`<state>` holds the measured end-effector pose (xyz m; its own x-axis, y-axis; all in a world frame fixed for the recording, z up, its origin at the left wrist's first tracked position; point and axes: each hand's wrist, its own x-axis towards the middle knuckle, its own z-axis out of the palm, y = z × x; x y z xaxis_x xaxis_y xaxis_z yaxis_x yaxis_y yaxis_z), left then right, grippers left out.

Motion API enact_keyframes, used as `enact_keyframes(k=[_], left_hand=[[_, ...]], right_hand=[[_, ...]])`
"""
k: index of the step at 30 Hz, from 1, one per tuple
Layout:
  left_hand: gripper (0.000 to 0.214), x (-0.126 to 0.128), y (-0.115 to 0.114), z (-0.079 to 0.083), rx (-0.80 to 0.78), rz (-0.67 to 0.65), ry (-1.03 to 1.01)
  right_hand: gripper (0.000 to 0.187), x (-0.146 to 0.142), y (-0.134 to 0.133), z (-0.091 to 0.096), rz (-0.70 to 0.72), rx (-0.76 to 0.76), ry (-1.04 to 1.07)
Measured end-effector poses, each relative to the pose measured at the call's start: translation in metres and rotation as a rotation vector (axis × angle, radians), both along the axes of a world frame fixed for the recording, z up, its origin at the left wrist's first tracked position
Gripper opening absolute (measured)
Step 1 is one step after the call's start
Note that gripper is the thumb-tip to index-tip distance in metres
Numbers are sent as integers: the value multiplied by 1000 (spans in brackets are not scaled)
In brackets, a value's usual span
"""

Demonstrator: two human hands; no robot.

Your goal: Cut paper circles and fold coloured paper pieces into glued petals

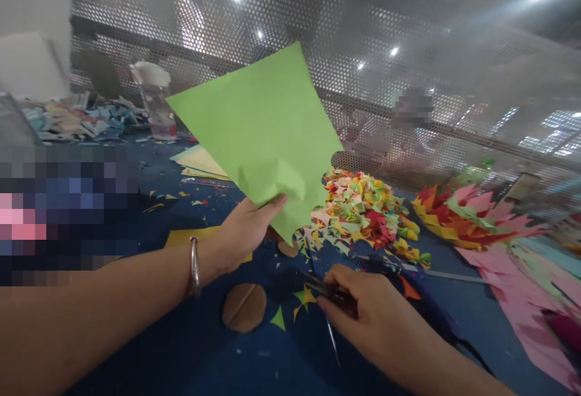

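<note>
Head view: your left forearm comes in from the lower left, hand raised, thumb pressed over one green sheet near its bottom corner; that left hand is clamped on it, holding it tilted above the blue table. Your right hand, lower and apart from the left, curls round one dark-handled tool, tip leftward; exact type unclear. Counted: two brown discs, one bracelet, one multicoloured scrap pile right of the sheet.
</note>
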<state>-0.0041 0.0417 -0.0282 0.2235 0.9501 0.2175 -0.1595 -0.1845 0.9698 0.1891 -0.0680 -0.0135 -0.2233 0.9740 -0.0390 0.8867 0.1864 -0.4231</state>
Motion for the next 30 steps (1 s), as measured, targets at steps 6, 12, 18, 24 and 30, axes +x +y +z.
enact_keyframes(k=[6, 12, 18, 24, 30], left_hand=[[42, 1, 1, 1, -130, -81, -54], [37, 0, -4, 7, -151, -98, 74], [31, 0, -17, 17, -264, -230, 78], [28, 1, -27, 20, -291, -320, 38], [31, 0, -26, 21, -314, -342, -21]], right_hand=[[15, 1, 0, -5, -19, -11, 11], [17, 4, 0, -5, -50, 6, 143], [28, 6, 4, 6, -147, 197, 382], [29, 3, 4, 10, -206, 264, 549], [33, 2, 5, 10, -259, 274, 664]])
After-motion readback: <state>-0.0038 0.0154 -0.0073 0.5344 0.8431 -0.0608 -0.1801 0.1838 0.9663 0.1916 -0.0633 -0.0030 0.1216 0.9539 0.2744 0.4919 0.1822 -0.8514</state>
